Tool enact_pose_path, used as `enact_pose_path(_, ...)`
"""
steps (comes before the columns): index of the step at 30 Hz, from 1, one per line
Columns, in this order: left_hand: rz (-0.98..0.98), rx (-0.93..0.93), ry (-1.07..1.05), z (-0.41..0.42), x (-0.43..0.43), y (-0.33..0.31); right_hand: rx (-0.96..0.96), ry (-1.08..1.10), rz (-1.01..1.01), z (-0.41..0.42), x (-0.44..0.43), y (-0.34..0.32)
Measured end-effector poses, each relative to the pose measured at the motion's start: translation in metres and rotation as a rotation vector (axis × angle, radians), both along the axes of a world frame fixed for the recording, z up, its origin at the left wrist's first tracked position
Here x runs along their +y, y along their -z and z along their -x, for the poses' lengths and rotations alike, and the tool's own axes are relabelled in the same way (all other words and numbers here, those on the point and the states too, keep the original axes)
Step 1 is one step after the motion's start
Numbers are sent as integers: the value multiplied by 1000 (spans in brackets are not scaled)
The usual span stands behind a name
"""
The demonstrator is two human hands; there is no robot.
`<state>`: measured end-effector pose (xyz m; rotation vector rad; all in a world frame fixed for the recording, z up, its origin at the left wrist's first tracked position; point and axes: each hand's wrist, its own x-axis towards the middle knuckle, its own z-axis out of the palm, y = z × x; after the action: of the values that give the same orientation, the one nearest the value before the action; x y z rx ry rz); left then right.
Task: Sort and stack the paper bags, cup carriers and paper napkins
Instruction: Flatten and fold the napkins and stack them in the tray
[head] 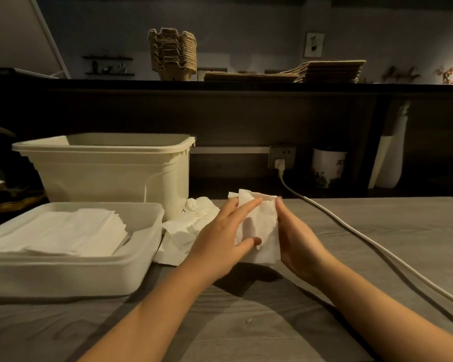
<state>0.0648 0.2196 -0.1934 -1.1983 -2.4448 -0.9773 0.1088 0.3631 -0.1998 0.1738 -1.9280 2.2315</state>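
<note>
Our two forearms reached forward over the grey table (pixel 246 335). Our left hand (pixel 228 231) lay with straight fingers and thumb flat on the front of one paper napkin (pixel 264 223), and our right hand (pixel 296 239), also with straight fingers, supported it from the other side; neither hand curled around it. We judged that we were in the step of flattening a napkin. The next move called for laying it squarely on the napkin stack (pixel 63 231) in the shallow tray (pixel 144 257) at the left. More crumpled napkins (pixel 191 220) lay between that tray and our hands. Far on the shelf (pixel 115 83), the cup carriers (pixel 171 53) and paper bags (pixel 324 70) already stood stacked.
</note>
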Motion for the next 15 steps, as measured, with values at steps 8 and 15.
enact_pose_path(8,19,-38,-37,2,-2,1,16,57,-103,2,6,4)
enact_pose_path(15,-26,-86,-26,1,-3,1,-43,142,-204,2,6,0)
